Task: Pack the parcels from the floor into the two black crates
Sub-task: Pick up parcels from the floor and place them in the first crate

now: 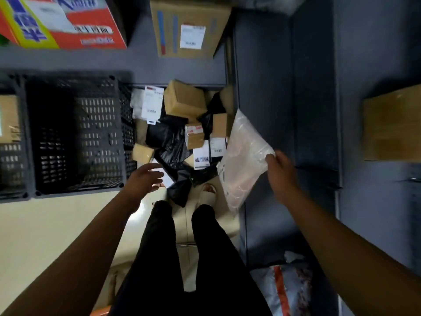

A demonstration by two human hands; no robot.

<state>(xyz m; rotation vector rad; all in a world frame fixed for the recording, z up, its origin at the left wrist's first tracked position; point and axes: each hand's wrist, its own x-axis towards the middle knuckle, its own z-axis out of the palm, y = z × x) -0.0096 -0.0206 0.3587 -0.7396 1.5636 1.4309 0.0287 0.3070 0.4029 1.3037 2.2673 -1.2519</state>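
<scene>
Pinching hand: my right hand (281, 172) pinches the right edge of a clear plastic parcel (243, 156), which hangs just left of it.
Left hand: my left hand (143, 176), fingers loosely spread, holds nothing, over the pile's near edge.
Parcel pile: boxes and black bags (182, 124) heaped on the floor (45, 236), far of both hands.
Crates: two black crates (75, 133) left of the pile; the leftmost holds a box (9, 117).

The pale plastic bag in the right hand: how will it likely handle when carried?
Probably floppy: the pale plastic bag is creased and sags from one edge gripped by the right hand. Likely light, since that one grip alone carries it. Its glossy film may slip.
</scene>
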